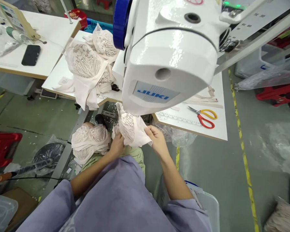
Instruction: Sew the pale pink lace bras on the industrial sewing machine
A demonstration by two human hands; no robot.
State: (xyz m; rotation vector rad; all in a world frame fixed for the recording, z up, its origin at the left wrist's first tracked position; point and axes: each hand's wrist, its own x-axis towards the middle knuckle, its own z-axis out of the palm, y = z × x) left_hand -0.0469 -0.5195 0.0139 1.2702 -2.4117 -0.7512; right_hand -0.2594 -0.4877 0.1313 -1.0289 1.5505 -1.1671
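Hanging just below the head of the white sewing machine, a pale lace piece is held up between both hands, above the lap and in front of the worktop edge. The left hand is closed on the piece's lower left side, its fingers curled into the cloth. The right hand is closed on the plain fabric edge at the right, with the thumb laid on top and the fingers tucked beneath. The top of the piece is hidden behind the machine head, so what it touches there cannot be told.

Just to the left of the left hand a second lace bundle is seen, lower down and beside the knee. On the worktop, to the right of the machine, red-and-yellow scissors are laid near some pale fabric strips. Farther back on the left, a heap of lace garments is piled at the worktop's edge, partly draped over it. A black phone lies on a separate table — well apart from the hands — and a red stool stands on the floor at the left.
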